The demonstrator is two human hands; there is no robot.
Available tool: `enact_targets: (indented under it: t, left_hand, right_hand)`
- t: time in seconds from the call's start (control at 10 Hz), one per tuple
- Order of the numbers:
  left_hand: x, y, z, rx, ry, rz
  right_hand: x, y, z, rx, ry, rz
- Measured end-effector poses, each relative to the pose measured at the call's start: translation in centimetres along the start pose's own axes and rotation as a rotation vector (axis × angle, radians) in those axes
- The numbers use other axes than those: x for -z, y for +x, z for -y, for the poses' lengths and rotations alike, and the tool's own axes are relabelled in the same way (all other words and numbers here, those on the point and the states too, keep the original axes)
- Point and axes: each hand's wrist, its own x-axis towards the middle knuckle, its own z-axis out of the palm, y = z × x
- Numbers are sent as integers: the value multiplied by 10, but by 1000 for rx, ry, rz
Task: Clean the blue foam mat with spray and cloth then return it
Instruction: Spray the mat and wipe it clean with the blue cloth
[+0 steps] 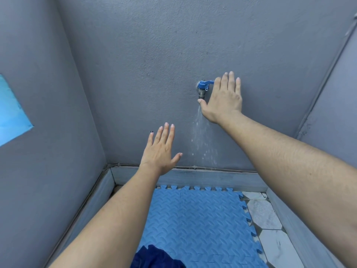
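Note:
The blue foam mat (201,219), with a tread pattern and puzzle-tooth edges, lies flat on the floor below the wall. A dark blue cloth (156,257) rests on its near edge. My right hand (222,97) is spread flat beside a blue-handled wall tap (203,88), thumb just under the spout. Water sprays down from the tap along the wall. My left hand (161,149) hovers open in front of the wall, lower and to the left, holding nothing. No spray bottle is in view.
Grey walls close in on the left, front and right. A raised grey kerb (212,178) runs along the wall base. White marble-pattern tiles (270,229) show to the right of the mat. A light blue panel (13,111) is on the left wall.

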Motion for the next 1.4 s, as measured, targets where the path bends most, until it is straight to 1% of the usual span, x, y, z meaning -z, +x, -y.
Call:
enact_targets:
  t: [0.2, 0.4, 0.5, 0.6, 0.7, 0.8, 0.9, 1.0, 1.1, 1.2, 1.3, 1.4]
  left_hand:
    - [-3, -10, 10, 6, 17, 9]
    - [2, -27, 29, 19, 26, 2]
    - [-1, -37, 34, 47, 1, 3]
    - [-18, -63, 27, 48, -97, 1]
    - [-86, -136, 7, -114, -79, 203]
    - [-172, -238, -13, -250, -36, 475]
    - [-239, -289, -14, -329, 165, 390]
    - [-244, -274, -16, -227, -16, 467]
    - [-270, -223, -36, -2, -136, 419]
    - [-287, -140, -63, 358, -181, 377]
    - [-307, -60, -116, 439, -209, 391]
    - [-317, -27, -205, 81, -341, 417]
  right_hand:
    - [-4, 8, -15, 41, 5, 28]
    - [-3, 15, -27, 101, 47, 127]
    - [5, 15, -25, 76, 128, 177]
    - [-12, -20, -27, 91, 292, 120]
    - [-94, -123, -36, 138, 408, 179]
    - [-196, -249, -66, 55, 347, 506]
    - [-279, -340, -96, -56, 239, 699]
    - [-300, -382, -95, -84, 250, 618]
    - [-317, -395, -93, -113, 299, 524]
    - [-320, -396, -94, -112, 299, 466]
    - [-321, -393, -92, -120, 312, 456]
    - [-324, -395, -96, -115, 307, 470]
